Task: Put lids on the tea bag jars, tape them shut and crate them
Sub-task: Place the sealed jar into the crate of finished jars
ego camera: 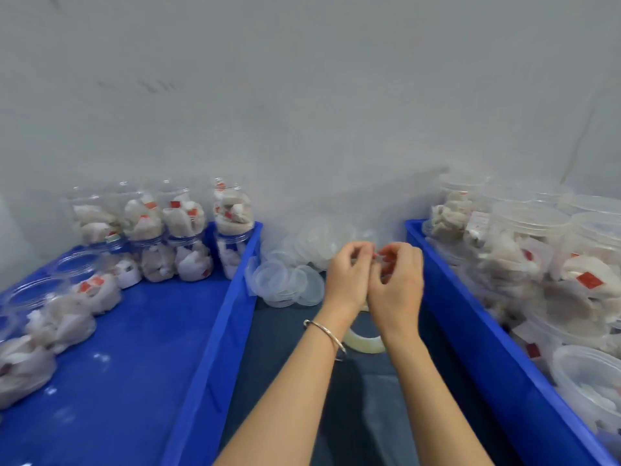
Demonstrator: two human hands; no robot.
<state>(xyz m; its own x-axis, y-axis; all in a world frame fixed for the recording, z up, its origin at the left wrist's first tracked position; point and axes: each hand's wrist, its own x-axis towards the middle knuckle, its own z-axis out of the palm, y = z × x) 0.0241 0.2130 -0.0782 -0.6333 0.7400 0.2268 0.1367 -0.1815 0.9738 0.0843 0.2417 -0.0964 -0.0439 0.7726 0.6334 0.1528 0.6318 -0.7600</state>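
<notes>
My left hand (349, 274) and my right hand (398, 280) meet fingertip to fingertip above the table, between two blue crates. Their curled fingers pinch a small clear piece with a red spot (379, 257); it is too blurred to identify. A pale tape roll (368, 341) lies flat on the dark table under my wrists. A heap of clear round lids (289, 280) sits just left of my hands. The left crate (235, 297) holds tea bag jars (188, 230), some stacked at the back, others lying on their sides.
The right crate (470, 314) is packed with clear jars of tea bags (524, 230), piled above its rim. A grey wall closes off the back. Most of the left crate's blue floor shows near me. A metal bangle is on my left wrist.
</notes>
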